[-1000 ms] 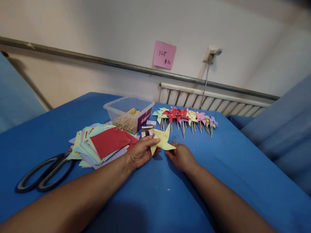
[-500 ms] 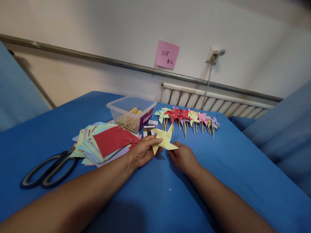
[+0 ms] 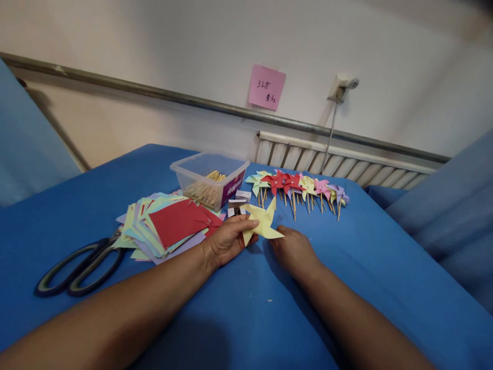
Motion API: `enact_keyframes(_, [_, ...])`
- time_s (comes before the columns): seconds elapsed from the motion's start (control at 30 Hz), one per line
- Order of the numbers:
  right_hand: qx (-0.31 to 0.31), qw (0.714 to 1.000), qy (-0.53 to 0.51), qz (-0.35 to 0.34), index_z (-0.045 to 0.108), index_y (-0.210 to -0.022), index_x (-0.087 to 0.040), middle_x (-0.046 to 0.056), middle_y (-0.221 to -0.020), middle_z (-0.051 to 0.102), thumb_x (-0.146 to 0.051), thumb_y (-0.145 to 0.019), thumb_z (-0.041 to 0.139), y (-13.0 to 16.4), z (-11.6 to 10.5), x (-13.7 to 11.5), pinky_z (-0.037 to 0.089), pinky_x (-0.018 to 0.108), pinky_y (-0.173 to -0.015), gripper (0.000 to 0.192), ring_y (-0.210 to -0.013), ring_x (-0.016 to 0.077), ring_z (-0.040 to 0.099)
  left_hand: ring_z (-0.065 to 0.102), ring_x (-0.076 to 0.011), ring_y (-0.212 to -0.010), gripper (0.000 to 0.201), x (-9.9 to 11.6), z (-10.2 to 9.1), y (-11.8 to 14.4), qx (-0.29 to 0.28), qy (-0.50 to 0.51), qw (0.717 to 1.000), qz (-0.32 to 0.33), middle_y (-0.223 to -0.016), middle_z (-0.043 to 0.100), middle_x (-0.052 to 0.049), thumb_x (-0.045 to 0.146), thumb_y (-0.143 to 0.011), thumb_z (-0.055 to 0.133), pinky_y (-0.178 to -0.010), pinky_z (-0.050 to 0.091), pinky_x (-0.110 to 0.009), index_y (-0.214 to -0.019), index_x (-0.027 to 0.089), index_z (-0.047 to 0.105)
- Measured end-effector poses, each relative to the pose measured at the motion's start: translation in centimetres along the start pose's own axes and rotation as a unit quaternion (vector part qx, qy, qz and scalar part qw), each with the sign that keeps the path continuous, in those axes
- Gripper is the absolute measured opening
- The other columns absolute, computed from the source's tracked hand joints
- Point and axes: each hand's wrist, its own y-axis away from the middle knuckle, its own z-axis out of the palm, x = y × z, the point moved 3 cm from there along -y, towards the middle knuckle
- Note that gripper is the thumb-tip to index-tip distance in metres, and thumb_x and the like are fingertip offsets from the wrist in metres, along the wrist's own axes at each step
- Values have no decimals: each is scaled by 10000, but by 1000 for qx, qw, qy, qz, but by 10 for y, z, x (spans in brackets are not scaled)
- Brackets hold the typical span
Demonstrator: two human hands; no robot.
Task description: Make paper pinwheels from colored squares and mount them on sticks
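Observation:
A yellow paper pinwheel (image 3: 264,222) with four pointed blades is pinched between the thumb and fingers of my left hand (image 3: 231,237); no stick shows on it. Close by its right blade tip is my right hand (image 3: 296,253), closed with the fingers curled under. Whatever those fingers hold, if anything, is hidden. Just behind my left hand are small white boxes (image 3: 242,197), one of them open with dark contents. To its left lies a loose stack of coloured paper sheets (image 3: 177,225), red on top.
Large black-handled scissors (image 3: 79,271) lie left of the paper. A clear plastic tub (image 3: 185,169) holds many thin wooden sticks (image 3: 210,187). Finished pinwheels (image 3: 292,182) on sticks lie in a row at the back right of the blue-covered table (image 3: 370,288). Behind stands a radiator (image 3: 300,151).
Almost nothing differs. The whole view has shifted very slightly, and both hands stay at the yellow pinwheel in nearly the same pose.

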Motion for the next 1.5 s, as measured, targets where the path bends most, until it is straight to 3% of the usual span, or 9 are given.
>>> enact_keyframes(0.6, [-21,999,-19,46,676,-840,-178,105,-850,688,-173,-854,485,1,-6,6,398,276,-617,191,-729,209,633,603,-111,-619,133,0,5,4,17,-35,999,33,-742,671,-57,114,-677,724,-563,478,-204,-791,108,656])
enact_keyframes(0.7, [3,994,-72,81,683,-868,-189,78,-861,702,-118,-810,507,0,-11,14,417,264,-675,198,-787,197,641,558,-92,-541,125,-1,5,4,50,-73,994,69,-643,639,-29,150,-652,746,-527,444,-197,-699,117,635])
enact_keyframes(0.8, [71,980,-148,112,687,-878,-197,58,-854,714,-172,-821,529,-1,-16,24,441,273,-703,170,-782,189,648,506,-80,-477,162,-1,3,4,92,-125,982,106,-550,591,-1,196,-639,754,-471,383,-192,-630,129,606])
enact_keyframes(0.9, [163,942,-259,140,682,-851,-197,38,-789,710,-272,-830,556,0,-19,29,470,271,-661,148,-703,173,648,483,-81,-459,190,-1,2,5,123,-170,969,132,-532,581,12,248,-632,757,-449,338,-196,-628,138,602])
enact_keyframes(1.0, [208,911,-334,124,683,-832,-198,21,-741,694,-297,-820,578,3,-22,19,481,260,-635,145,-653,156,634,441,-72,-440,196,-1,5,8,142,-200,957,154,-513,561,35,266,-624,758,-447,313,-197,-629,147,601])
enact_keyframes(1.2, [180,928,-322,58,681,-779,-204,20,-741,677,-252,-832,563,6,-20,-12,462,250,-644,138,-658,142,613,384,-64,-438,175,-1,11,13,138,-254,941,177,-487,515,61,250,-628,743,-453,288,-195,-609,162,594])
enact_keyframes(1.5, [197,929,-303,73,677,-799,-200,20,-761,683,-228,-830,566,7,-17,-8,467,251,-666,118,-689,149,624,395,-59,-459,187,-4,13,13,122,-246,951,146,-527,517,54,284,-653,708,-454,277,-195,-635,148,582])
